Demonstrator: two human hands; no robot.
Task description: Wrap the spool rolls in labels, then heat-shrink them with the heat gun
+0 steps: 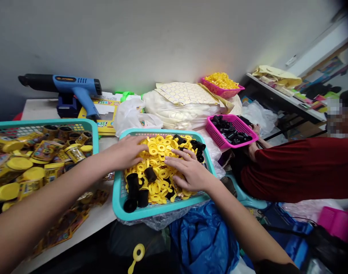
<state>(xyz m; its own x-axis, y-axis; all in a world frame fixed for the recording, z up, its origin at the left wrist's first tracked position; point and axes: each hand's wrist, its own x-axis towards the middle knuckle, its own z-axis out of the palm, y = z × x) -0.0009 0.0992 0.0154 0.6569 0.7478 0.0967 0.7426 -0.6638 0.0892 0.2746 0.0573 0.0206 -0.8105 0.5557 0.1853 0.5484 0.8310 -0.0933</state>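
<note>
A teal basket [118,198] in front of me holds a heap of yellow plastic rings [158,152] mixed with black tubes [134,186]. My left hand [125,152] lies on the left side of the heap, fingers stretched out over the rings. My right hand [188,169] rests flat on the middle of the heap, fingers spread and pointing left. Neither hand visibly grips anything.
A second teal basket [88,123] at left holds yellow-lidded jars. A blue heat gun [74,89] stands behind it. Pink baskets hold black tubes [231,133] and yellow rings [221,82]. A person in a red sleeve [294,167] works at right. Bags and a sticker sheet [185,93] lie behind.
</note>
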